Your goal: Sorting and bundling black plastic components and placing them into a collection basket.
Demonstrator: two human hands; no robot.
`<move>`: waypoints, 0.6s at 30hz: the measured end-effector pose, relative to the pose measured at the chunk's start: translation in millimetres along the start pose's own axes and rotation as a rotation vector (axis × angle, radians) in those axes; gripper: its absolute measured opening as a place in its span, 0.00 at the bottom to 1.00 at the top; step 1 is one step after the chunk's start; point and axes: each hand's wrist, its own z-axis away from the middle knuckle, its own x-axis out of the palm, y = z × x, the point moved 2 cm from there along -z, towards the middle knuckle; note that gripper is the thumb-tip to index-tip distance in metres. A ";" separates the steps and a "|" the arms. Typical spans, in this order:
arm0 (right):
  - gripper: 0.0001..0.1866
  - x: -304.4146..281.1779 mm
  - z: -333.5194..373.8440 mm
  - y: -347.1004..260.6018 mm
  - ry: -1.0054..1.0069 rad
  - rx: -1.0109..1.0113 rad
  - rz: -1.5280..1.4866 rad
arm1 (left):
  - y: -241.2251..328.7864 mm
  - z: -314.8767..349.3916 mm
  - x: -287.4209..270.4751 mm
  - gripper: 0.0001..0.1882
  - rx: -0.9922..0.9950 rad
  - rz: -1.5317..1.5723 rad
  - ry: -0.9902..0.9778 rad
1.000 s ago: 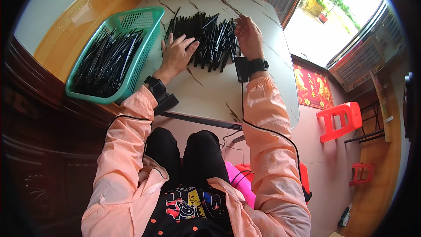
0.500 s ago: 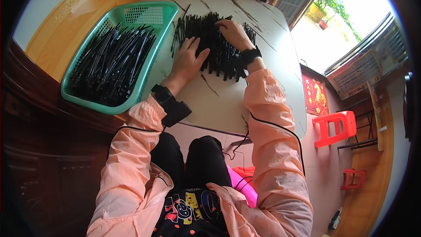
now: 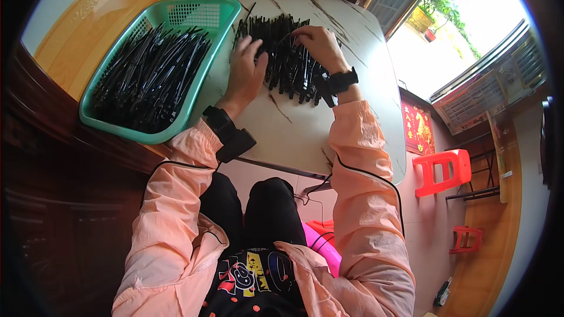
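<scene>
A pile of thin, glossy black strips (image 3: 288, 70) lies on the marble-patterned table, most of them side by side and pointing roughly away from me. My left hand (image 3: 245, 73) is over the pile's left edge, its fingers spread and the thumb apart; the fingertips are slightly blurred. At the pile's far right, my right hand (image 3: 320, 46) has thumb and fingers pinched together on a thin black strip (image 3: 285, 39), which slants toward the left hand. Many similar strips (image 3: 150, 79) fill the green plastic basket (image 3: 230, 19) on the left.
The pale table (image 3: 264, 141) has a rounded edge on the right. Beyond it are a red plastic stool (image 3: 443, 170) and a smaller red stool (image 3: 468, 239). Black devices are strapped to both wrists, with a cable (image 3: 382, 173) along the right sleeve. A window stands open at upper right.
My right hand has shifted slightly right, and a thin strip now shows slanting from its fingers. The left hand has moved a little up and left, its fingers spreading.
</scene>
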 end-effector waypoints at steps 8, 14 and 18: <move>0.11 -11.5 6.5 7.1 0.243 0.049 -0.196 | -7.6 -3.0 -8.3 0.19 -0.013 -0.431 0.204; 0.11 -16.5 15.5 2.4 0.275 0.073 -0.228 | -9.8 3.3 -1.9 0.18 -0.146 -0.513 -0.029; 0.11 -21.4 2.1 -15.0 0.227 0.021 -0.219 | -5.6 4.4 -1.9 0.17 -0.152 -0.464 -0.045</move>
